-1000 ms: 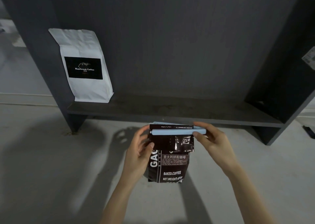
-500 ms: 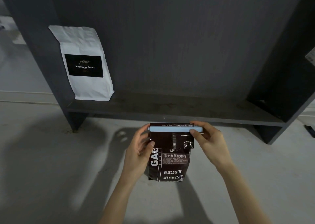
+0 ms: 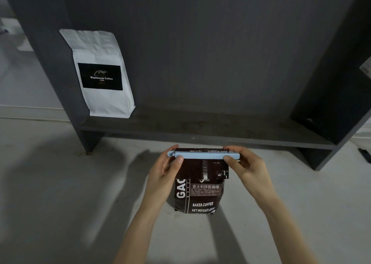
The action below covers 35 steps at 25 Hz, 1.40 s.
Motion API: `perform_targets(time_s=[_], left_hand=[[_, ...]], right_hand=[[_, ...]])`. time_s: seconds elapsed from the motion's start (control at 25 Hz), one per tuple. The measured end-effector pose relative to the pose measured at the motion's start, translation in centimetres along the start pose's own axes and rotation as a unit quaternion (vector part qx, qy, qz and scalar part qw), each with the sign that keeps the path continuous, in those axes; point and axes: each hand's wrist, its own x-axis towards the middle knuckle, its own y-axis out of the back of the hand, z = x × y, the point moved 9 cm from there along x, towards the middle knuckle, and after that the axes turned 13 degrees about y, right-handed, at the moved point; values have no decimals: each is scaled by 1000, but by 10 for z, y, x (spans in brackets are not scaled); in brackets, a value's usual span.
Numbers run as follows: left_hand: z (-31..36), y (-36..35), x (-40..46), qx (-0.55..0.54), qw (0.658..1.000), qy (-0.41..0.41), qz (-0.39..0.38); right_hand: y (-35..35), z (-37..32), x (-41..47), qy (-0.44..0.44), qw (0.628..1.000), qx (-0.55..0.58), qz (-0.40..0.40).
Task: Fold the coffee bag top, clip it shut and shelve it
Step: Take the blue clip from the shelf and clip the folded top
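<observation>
A dark brown coffee bag [image 3: 200,195] stands upright on the pale floor, its top folded down toward me. A light blue sealing clip [image 3: 203,155] lies straight across the fold. My left hand [image 3: 164,173] pinches the clip's left end, thumb in front and fingers behind. My right hand [image 3: 249,167] pinches the clip's right end the same way. The dark grey shelf [image 3: 200,129] stands just beyond the bag, its board low above the floor.
A white coffee bag [image 3: 100,73] with a black label leans in the shelf's left corner. Dark side panels close the shelf at left and right [image 3: 329,103]. A small dark object [image 3: 365,155] lies on the floor at far right.
The clip's two arms have come together over the fold and now lie level. My left thumb moved up from the bag's side onto the clip's left end. The view shifted slightly downward.
</observation>
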Motion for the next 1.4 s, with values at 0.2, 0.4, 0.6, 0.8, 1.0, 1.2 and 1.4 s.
perform_targets(time_s=[0.2,0.4,0.6,0.8,1.0,1.2,1.4], left_hand=[[-2,3,0,-11,1000,4,-1],[-4,5,-1,-19,1000,3,1],[-3,2,-1,-25,1000,-6,-2],[-3,2,2,-25,1000,-15,-2],[-1,4,2,-21,1000,-23,0],[-4,5,5,-45,999,-11,-4],[-3,6,4,-73,997,-10,0]], right_hand=[[-4,-2,0,11,1000,11,-15],[-5,-4,1,18,1000,11,-10],[-6,-9,1,35,996,-82,-24],[-27,-56,15,163,953,-247,-64],[-70,-50,23,137,917,-326,-184],[-68,-49,25,123,927,-316,-157],[-69,-48,24,106,929,-324,-142]])
